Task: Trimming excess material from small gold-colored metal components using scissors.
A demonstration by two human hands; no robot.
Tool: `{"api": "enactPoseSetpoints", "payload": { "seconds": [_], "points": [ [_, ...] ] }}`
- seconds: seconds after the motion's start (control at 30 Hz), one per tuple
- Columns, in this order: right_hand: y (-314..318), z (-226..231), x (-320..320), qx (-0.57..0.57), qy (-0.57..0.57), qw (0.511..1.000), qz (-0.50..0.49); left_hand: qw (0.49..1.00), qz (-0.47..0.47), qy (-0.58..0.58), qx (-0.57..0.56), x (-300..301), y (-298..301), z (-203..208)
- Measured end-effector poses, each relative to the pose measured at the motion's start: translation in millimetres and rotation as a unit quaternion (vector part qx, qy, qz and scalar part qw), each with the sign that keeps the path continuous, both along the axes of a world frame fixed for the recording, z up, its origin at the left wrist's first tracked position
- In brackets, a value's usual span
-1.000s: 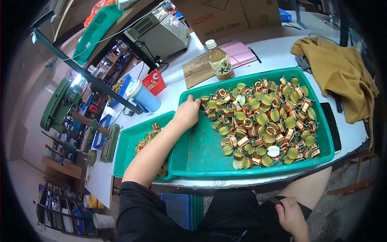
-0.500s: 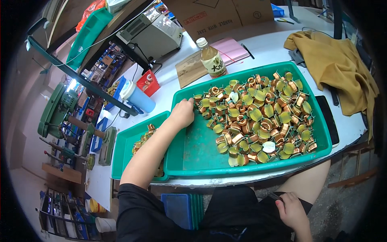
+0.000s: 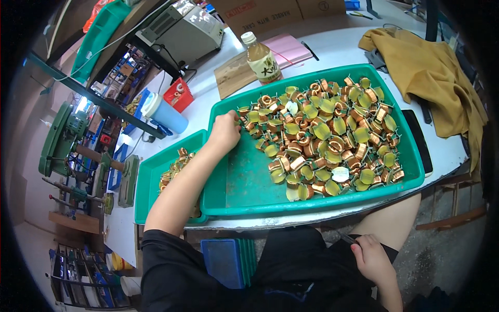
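Note:
A large green tray (image 3: 244,182) lies on the white table, holding several copper wire coils (image 3: 322,138) wrapped in yellow-green tape. My left hand (image 3: 224,131) reaches into the tray's far left corner, its curled fingers at the edge of the coil pile; whether it grips a coil is hidden. A smaller green tray (image 3: 150,182) to the left holds a few more coils (image 3: 174,166), partly covered by my forearm. My right hand (image 3: 371,257) rests on my lap below the table edge, fingers curled by a thin dark tool.
A bottle of amber drink (image 3: 261,59) stands behind the big tray on cardboard. A mustard cloth (image 3: 434,78) lies at the right. A blue cup (image 3: 163,114), red box (image 3: 178,95) and grey machine (image 3: 182,31) sit at the back left. Blue stacked trays (image 3: 226,260) are under the table.
My left hand stays at the tray's far left corner and has barely shifted. The view has tilted slightly. My right hand remains on my lap.

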State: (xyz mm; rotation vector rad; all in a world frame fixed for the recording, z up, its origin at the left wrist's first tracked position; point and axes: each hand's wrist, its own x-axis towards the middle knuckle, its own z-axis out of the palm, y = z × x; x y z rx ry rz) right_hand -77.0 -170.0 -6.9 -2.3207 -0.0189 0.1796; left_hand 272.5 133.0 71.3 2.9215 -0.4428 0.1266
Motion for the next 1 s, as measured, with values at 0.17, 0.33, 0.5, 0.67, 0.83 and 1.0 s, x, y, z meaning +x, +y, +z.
{"api": "enactPoseSetpoints", "payload": {
  "seconds": [0.17, 0.33, 0.5, 0.67, 0.83, 1.0],
  "points": [
    [-3.7, 4.4, -1.0, 0.011, 0.013, 1.000, -0.013, 0.987, 0.016, 0.025, -0.157, -44.5, 0.4, 34.8],
    [-2.7, -0.3, -4.9, 0.013, 0.012, 0.999, -0.031, 0.750, -0.003, 0.229, -0.620, -115.7, -1.6, 56.1],
    [2.7, 19.3, -1.4, 0.121, 0.118, 0.986, -0.005, 0.477, -0.099, 0.311, -0.816, -181.7, -18.4, 51.6],
    [10.2, 2.6, -22.1, 0.533, 0.151, 0.830, -0.062, 0.184, -0.152, 0.417, -0.877, -217.4, -55.7, 18.5],
    [9.5, 42.8, -25.7, 0.684, 0.181, 0.689, -0.159, 0.107, -0.110, 0.461, -0.874, -244.2, -75.0, 1.0],
    [11.5, 76.4, -34.3, 0.590, 0.211, 0.760, -0.170, 0.296, -0.032, 0.491, -0.819, -257.5, -94.2, 1.5]
  ]
}}
